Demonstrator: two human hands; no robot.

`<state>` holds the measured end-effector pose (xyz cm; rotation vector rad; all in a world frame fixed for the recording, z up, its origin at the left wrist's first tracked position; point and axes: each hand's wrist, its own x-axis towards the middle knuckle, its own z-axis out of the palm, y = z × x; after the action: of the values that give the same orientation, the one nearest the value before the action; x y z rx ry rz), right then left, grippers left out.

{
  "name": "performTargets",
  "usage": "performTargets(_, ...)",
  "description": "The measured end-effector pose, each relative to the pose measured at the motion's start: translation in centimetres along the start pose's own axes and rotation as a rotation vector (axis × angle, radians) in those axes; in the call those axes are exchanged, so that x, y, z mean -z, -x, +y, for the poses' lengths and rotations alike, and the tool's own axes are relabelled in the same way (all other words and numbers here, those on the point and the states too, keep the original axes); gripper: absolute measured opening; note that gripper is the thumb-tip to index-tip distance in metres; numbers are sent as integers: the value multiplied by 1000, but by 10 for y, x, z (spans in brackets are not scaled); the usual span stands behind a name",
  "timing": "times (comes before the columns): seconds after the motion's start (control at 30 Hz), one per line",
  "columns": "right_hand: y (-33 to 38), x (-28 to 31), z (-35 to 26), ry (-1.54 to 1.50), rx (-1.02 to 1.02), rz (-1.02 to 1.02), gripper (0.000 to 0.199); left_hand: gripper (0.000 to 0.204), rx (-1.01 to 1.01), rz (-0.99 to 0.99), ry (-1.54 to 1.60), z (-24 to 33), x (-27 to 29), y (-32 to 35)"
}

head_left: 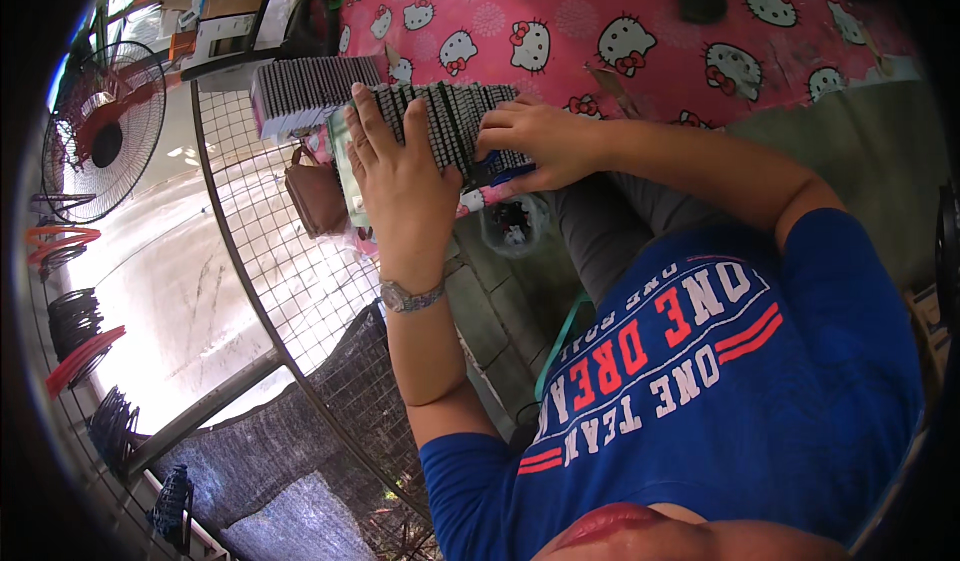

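My left hand point(400, 176), a watch on its wrist, lies with fingers spread over the left part of a block of tightly packed rows point(445, 126) of thin grey and black pieces. I cannot make out what kind of pieces they are. My right hand point(545, 146) is curled at the right end of these rows, fingertips touching them. A slim blue object point(510, 174) shows between its thumb and fingers; its kind is partly hidden by the hand. A second block of similar dark and pale rows point(315, 91) lies beyond my left hand.
A pink table cover point(670, 21) with cat faces spreads across the far side. On the left are a brown pouch point(315, 199), a wire mesh panel point(245, 176) and a fan point(108, 141). A clear plastic bag point(515, 226) hangs below the rows, near my legs.
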<state>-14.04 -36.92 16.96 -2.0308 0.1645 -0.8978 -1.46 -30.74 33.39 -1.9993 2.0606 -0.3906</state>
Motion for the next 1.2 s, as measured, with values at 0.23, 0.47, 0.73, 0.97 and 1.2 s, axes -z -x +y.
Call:
performTargets(0.23, -1, -5, 7, 20, 57, 72, 41, 69, -19, 13, 12, -1, -3, -2)
performTargets(0.47, -6, 13, -11, -753, -694, -408, 38, 82, 9, -3, -48, 5, -2, 3)
performTargets(0.73, 5, 0, 1, -142, -173, -65, 38, 85, 21, -12, -75, 8, -3, 0)
performTargets(0.97, 8, 3, 5, -175, -255, -123, 38, 92, 34, -38, -286, 17, -3, -3)
performTargets(1.2, -8, 21, -3, -322, -403, -282, 34, 91, 73, -98, -375, 20, -5, -5)
